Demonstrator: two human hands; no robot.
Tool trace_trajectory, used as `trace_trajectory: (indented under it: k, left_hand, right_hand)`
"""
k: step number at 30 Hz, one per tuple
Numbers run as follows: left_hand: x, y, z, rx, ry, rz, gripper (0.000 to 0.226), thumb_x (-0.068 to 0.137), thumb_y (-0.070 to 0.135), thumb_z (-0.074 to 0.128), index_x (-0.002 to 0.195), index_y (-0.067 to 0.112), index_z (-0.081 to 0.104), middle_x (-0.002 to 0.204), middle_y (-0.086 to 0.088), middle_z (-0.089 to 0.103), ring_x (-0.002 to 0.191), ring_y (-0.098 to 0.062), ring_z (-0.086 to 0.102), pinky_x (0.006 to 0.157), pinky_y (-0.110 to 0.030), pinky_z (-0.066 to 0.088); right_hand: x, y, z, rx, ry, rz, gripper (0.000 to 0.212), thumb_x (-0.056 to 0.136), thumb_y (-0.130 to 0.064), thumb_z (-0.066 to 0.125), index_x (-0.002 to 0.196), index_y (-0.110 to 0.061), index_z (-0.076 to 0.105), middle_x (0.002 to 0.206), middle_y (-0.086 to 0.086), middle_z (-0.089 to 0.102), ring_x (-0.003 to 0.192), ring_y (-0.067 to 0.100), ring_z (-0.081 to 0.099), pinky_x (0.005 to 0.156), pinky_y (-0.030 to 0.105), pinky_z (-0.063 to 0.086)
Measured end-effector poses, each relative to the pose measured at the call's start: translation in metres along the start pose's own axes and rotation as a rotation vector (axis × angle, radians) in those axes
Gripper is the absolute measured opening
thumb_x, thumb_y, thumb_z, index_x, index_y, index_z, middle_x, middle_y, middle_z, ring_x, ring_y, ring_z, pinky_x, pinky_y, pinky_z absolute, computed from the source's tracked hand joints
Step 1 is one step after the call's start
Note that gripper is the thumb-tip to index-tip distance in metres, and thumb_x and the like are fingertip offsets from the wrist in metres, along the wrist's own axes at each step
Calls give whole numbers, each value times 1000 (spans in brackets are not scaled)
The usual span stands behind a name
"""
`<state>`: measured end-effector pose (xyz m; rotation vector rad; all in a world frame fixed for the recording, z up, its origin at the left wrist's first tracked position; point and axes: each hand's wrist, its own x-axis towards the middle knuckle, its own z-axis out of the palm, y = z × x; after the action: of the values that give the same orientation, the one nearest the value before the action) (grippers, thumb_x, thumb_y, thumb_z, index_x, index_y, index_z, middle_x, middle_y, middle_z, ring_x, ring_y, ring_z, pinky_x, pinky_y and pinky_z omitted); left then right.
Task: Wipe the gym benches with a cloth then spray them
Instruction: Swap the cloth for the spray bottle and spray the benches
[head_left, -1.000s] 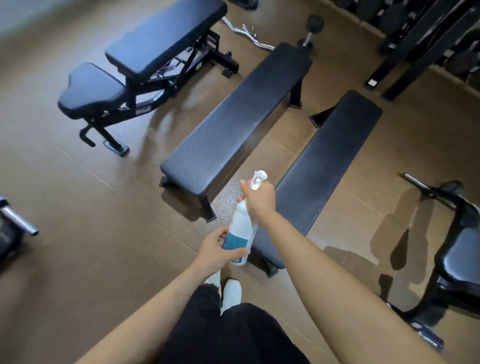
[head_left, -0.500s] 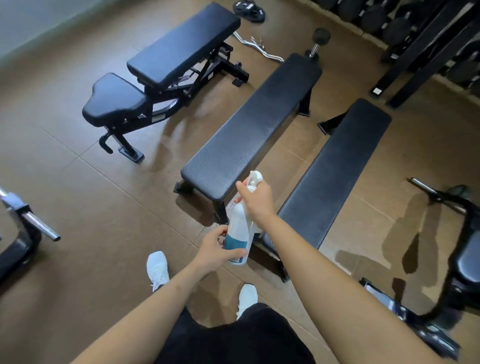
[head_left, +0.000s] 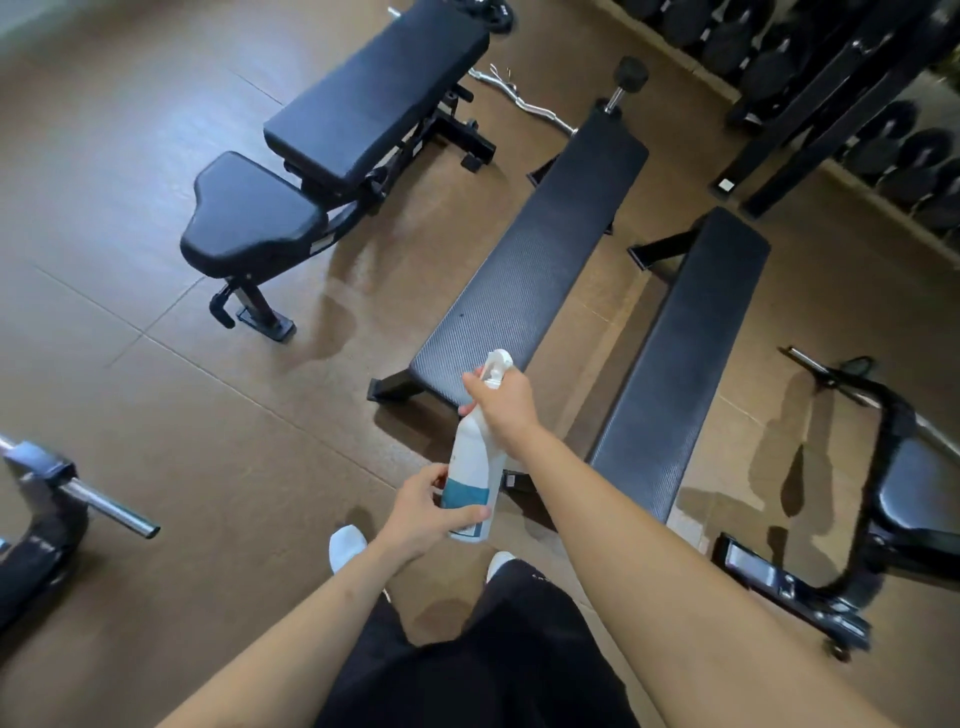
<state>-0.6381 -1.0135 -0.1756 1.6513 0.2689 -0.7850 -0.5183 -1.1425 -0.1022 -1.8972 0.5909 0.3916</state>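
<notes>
I hold a white spray bottle (head_left: 475, 467) with a blue label, upright, by the near end of the left flat bench (head_left: 540, 260). My left hand (head_left: 421, 512) wraps its base and my right hand (head_left: 506, 402) grips its neck. There are two flat benches, the right flat bench (head_left: 685, 353) lying alongside, and one adjustable bench (head_left: 363, 104) further left, with open floor (head_left: 156, 415) between.

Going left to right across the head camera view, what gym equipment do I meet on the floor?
Chrome bar end → adjustable bench → first flat bench → second flat bench → black machine.
</notes>
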Motion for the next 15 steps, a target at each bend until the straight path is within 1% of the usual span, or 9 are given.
trace_trajectory:
  k: [2,4,6,7,8,10,12,14,15]
  left_hand:
    - [7,1,-21,6,9,-3,91,48,73,84,124,29,58,121,8,67,110,-14,66,95,-40,60]
    - [14,9,-40,34,10,9,85,50,70,84,121,28,60,117,9,68,107,-14,66,93,-40,61]
    - [27,19,-60,64,6,19,87,50,69,84,123,27,61,116,9,68,105,-13,67,90,-40,62]
    - [34,24,-69,81,-6,17,90,49,69,85,125,26,61,117,8,68,106,-14,67,90,-39,62]
    - [40,30,-78,97,-22,16,91,50,69,85,126,26,61,118,8,69,106,-15,68,89,-39,63]
    - [54,41,-95,122,-37,15,83,57,64,88,126,26,61,118,8,69,106,-16,68,90,-39,63]
    - [67,54,-110,146,-30,6,74,65,56,90,126,27,60,120,9,68,107,-14,68,91,-38,62]
    - [81,69,-128,147,-5,-16,70,67,52,91,124,28,60,119,9,68,107,-11,68,91,-37,62]
    - [87,77,-140,144,13,-28,69,67,52,92,123,28,60,118,10,68,106,-11,68,91,-37,62]
  right_hand:
    - [6,-13,18,24,7,-3,17,95,-25,68,105,-16,58,88,0,66,58,11,70,61,23,56]
    - [14,-26,29,44,83,10,12,95,-24,67,94,-16,59,81,0,64,55,10,68,60,22,56]
    - [26,-36,38,68,162,45,20,97,-23,64,80,-19,55,73,0,62,53,11,66,65,29,58]
    - [33,-40,40,90,186,68,23,97,-24,64,78,-21,53,71,0,61,53,11,65,65,31,58]
    - [39,-45,43,110,196,80,23,98,-25,63,78,-21,52,71,1,61,53,10,64,62,29,57]
    - [56,-55,49,134,174,68,20,97,-26,65,82,-19,54,72,-1,62,51,9,64,56,22,54]
    - [74,-70,57,160,113,36,15,95,-25,68,94,-12,60,77,0,64,52,8,65,53,16,53]
    - [99,-88,70,189,42,7,23,92,-23,71,107,-9,62,90,6,69,57,11,69,54,18,53]
    - [110,-98,79,201,19,2,23,91,-22,73,107,-10,63,92,7,69,59,15,70,55,22,54]
